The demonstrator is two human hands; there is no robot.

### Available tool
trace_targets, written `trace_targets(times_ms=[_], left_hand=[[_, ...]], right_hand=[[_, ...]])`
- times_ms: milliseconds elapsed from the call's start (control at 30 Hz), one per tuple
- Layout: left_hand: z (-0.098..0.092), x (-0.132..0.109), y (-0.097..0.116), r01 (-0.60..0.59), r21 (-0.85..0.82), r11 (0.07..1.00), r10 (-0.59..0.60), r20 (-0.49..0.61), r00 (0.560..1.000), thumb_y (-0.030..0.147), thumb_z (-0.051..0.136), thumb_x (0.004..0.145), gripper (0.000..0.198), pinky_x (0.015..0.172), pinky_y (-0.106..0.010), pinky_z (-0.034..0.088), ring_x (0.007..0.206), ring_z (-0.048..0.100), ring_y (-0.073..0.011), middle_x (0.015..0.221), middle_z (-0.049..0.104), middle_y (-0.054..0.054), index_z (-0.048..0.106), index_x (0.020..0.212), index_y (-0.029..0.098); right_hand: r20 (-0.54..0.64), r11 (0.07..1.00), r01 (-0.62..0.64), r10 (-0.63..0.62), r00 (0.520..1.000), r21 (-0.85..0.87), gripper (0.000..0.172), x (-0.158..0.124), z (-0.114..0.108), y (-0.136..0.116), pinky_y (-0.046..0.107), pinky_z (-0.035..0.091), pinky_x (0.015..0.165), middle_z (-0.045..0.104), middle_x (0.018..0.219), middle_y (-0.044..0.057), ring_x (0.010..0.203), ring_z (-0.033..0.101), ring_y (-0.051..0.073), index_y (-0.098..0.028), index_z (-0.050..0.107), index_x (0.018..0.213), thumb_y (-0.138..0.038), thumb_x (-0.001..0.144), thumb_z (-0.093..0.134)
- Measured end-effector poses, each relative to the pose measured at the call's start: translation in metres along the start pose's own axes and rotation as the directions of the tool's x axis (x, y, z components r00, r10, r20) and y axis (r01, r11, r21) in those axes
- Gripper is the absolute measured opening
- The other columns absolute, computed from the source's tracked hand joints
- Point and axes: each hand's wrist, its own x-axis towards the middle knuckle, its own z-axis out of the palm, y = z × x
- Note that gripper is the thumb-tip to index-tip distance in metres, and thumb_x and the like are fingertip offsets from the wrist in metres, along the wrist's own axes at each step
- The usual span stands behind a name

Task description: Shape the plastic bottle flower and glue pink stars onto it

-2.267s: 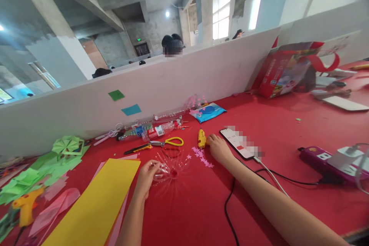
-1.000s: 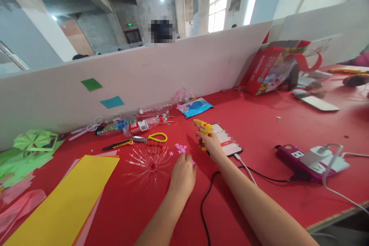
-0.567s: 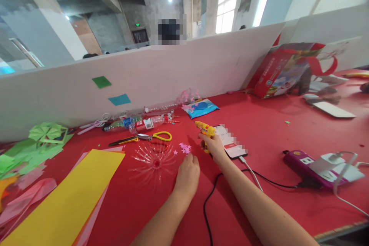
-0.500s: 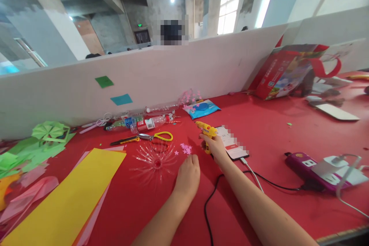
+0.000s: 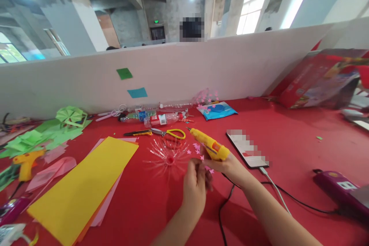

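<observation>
My right hand (image 5: 230,166) grips a small yellow glue gun (image 5: 208,145), its nozzle pointing up and to the left. My left hand (image 5: 196,186) is raised just below the gun with its fingers pinched together; what they hold is too small to make out. Small pink paper stars (image 5: 198,149) lie scattered on the red table beside both hands. A clear plastic piece cut into radiating strips (image 5: 169,155) with a red centre lies flat just left of my left hand.
Yellow-handled scissors (image 5: 170,133), a utility knife (image 5: 138,133) and plastic bottles (image 5: 158,119) lie behind the clear piece. A yellow sheet (image 5: 83,184) and green paper folds (image 5: 43,134) are at left, a second glue gun (image 5: 25,163) too. A phone (image 5: 246,148), cables and a purple power strip (image 5: 340,192) sit at right.
My right hand lifted the glue gun off the table and brought it nearer. My left hand left the clear piece, reached the pink stars, then rose with its fingers pinched.
</observation>
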Motion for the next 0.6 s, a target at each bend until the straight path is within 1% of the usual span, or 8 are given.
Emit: trace_targets(times_ms=[67,100,167,233,367,467,533,600], left_hand=[[-0.001,-0.003,0.003,-0.017,-0.020,1.000,0.016,-0.007,1.000,0.059,0.041,0.085,0.039,0.040,-0.017,0.032,0.041,0.043,-0.0054,0.059,0.051,0.006,0.040,0.081,0.021],[-0.002,-0.003,0.005,-0.027,-0.018,0.999,0.027,-0.012,1.000,0.060,0.041,0.085,0.039,0.040,-0.018,0.032,0.042,0.044,-0.0057,0.060,0.052,0.005,0.040,0.081,0.021],[-0.003,-0.004,0.007,-0.037,-0.008,0.999,0.037,-0.030,0.999,0.060,0.041,0.085,0.040,0.040,-0.018,0.032,0.043,0.045,-0.0063,0.059,0.052,0.005,0.041,0.080,0.021],[-0.005,-0.004,0.008,-0.037,-0.001,0.999,0.037,-0.046,0.998,0.060,0.042,0.085,0.039,0.040,-0.018,0.032,0.043,0.046,-0.0067,0.059,0.052,0.005,0.041,0.079,0.021],[-0.007,-0.005,0.013,-0.044,-0.027,0.999,0.044,-0.021,0.999,0.056,0.045,0.085,0.036,0.040,-0.018,0.034,0.042,0.047,-0.0065,0.061,0.054,0.004,0.044,0.082,0.020],[-0.007,-0.006,0.017,-0.025,-0.074,0.997,0.024,-0.009,1.000,0.055,0.050,0.083,0.035,0.039,-0.017,0.034,0.042,0.048,-0.0062,0.062,0.054,0.004,0.045,0.082,0.020],[-0.007,-0.005,0.018,-0.013,-0.094,0.996,0.013,-0.007,1.000,0.052,0.051,0.082,0.034,0.039,-0.017,0.034,0.042,0.047,-0.0061,0.061,0.052,0.005,0.044,0.079,0.020],[-0.008,-0.004,0.019,-0.021,-0.083,0.996,0.023,0.014,1.000,0.046,0.051,0.084,0.028,0.040,-0.017,0.034,0.043,0.047,-0.0060,0.061,0.050,0.005,0.044,0.079,0.020]], right_hand=[[0.050,0.997,0.077,-0.075,0.996,-0.031,0.027,-0.006,-0.001,-0.003,0.023,0.047,0.054,0.058,0.076,-0.003,0.059,0.056,0.012,-0.022,0.052,0.089,-0.027,0.069,0.070],[0.102,0.996,0.083,-0.079,0.992,-0.027,0.027,-0.008,-0.001,-0.005,0.024,0.048,0.055,0.058,0.077,-0.003,0.059,0.057,0.012,-0.022,0.050,0.090,-0.027,0.071,0.069],[0.189,0.997,0.075,-0.068,0.980,-0.028,0.025,-0.010,0.001,-0.009,0.025,0.049,0.053,0.058,0.073,-0.003,0.056,0.058,0.013,-0.023,0.046,0.088,-0.027,0.074,0.066],[0.213,0.996,0.068,-0.056,0.975,-0.050,0.022,-0.011,0.005,-0.013,0.025,0.047,0.051,0.057,0.067,-0.004,0.052,0.058,0.013,-0.023,0.043,0.085,-0.027,0.076,0.063],[0.132,0.989,0.101,-0.087,0.987,-0.104,0.021,-0.011,0.010,-0.015,0.024,0.046,0.050,0.056,0.064,-0.005,0.049,0.055,0.012,-0.023,0.044,0.083,-0.029,0.076,0.063],[0.050,0.978,0.161,-0.155,0.987,-0.135,0.022,-0.010,0.007,-0.008,0.023,0.046,0.053,0.055,0.073,-0.002,0.056,0.054,0.012,-0.022,0.047,0.086,-0.027,0.074,0.066],[0.035,0.970,0.197,-0.194,0.980,-0.146,0.023,-0.009,0.004,-0.003,0.023,0.047,0.057,0.055,0.080,-0.001,0.062,0.054,0.012,-0.022,0.049,0.089,-0.025,0.075,0.066],[0.038,0.962,0.219,-0.216,0.976,-0.165,0.022,-0.010,0.003,-0.001,0.023,0.047,0.059,0.055,0.083,0.000,0.066,0.054,0.013,-0.022,0.050,0.091,-0.025,0.076,0.066]])
